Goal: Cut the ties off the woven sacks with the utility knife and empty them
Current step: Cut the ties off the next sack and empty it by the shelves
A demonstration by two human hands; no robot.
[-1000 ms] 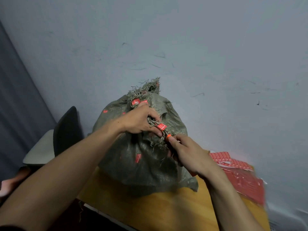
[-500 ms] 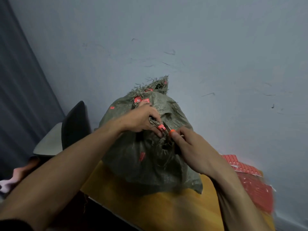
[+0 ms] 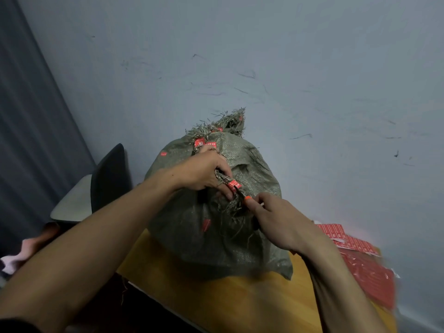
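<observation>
While the left hand [image 3: 204, 171] pinches the gathered neck beside the red-tagged tie [image 3: 233, 185], the right hand [image 3: 281, 222] grips the utility knife [image 3: 247, 199], its tip at the tie between them. Beneath both hands the woven sack [image 3: 211, 236] bulges on the table [image 3: 240, 304]: grey-green, frayed, judged soft and hefty, best held at that neck.
</observation>
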